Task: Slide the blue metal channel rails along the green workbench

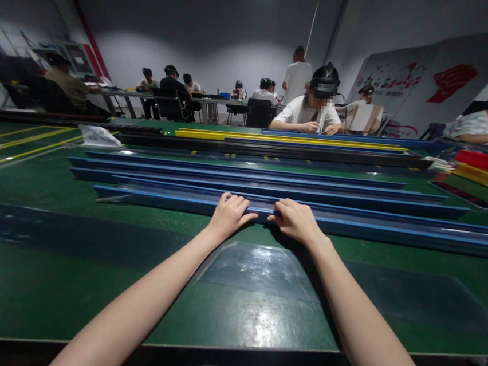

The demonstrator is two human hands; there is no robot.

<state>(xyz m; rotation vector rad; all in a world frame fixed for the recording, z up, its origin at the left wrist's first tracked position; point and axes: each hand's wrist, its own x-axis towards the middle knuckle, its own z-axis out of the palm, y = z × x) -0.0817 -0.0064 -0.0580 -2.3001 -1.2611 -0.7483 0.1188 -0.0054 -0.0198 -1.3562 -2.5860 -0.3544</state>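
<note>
A long blue plastic channel [160,201] lies across the green table, with what looks like a clear strip along its inside. My left hand [231,212] grips its near wall around the middle, fingers curled over the top and thumb on the near side. A short gap to the right, my right hand [296,218] holds the same channel, its fingers bent and thumb pointing toward the left one. Under my forearms, transparent plastic sheet [257,268] lies flat on the table and catches the light.
Just beyond are more blue channels [226,188], then a black strip [337,156] and a yellow one [214,136]. Red [485,161] and yellow trays [486,176] stand at right. Across the table [230,325] sits a person [294,112]; others work behind.
</note>
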